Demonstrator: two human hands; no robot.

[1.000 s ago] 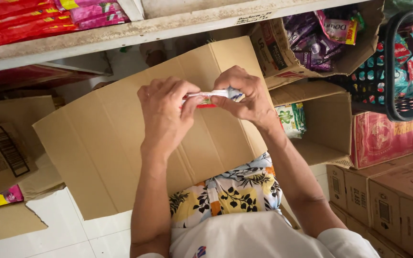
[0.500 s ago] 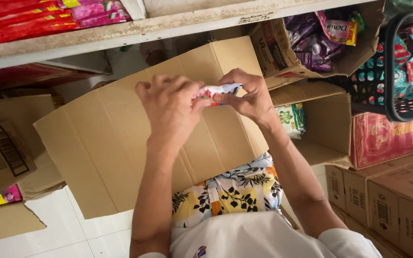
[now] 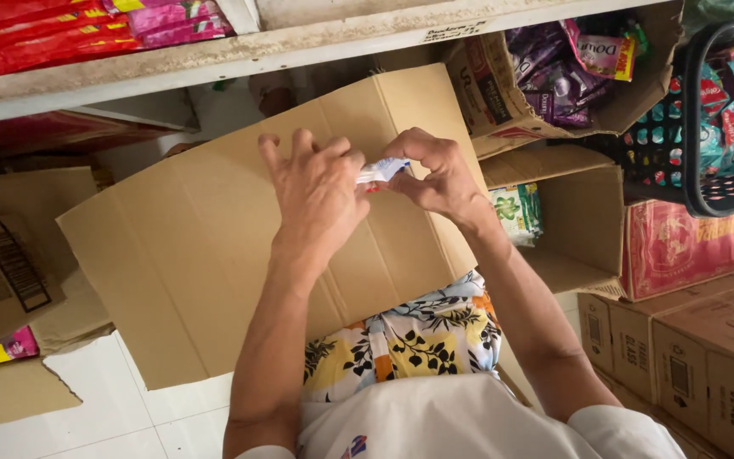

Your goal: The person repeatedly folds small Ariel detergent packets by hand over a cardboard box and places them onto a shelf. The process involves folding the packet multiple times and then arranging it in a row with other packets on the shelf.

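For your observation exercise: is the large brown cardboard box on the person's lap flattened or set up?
Flattened. The large brown cardboard box lies as one flat creased sheet across the lap, showing no raised walls or hollow, beneath both hands.

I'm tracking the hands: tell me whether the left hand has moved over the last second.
Yes. The left hand has shifted slightly up the flat cardboard box, toward the shelf edge, fingers now spread, touching the small white packet.
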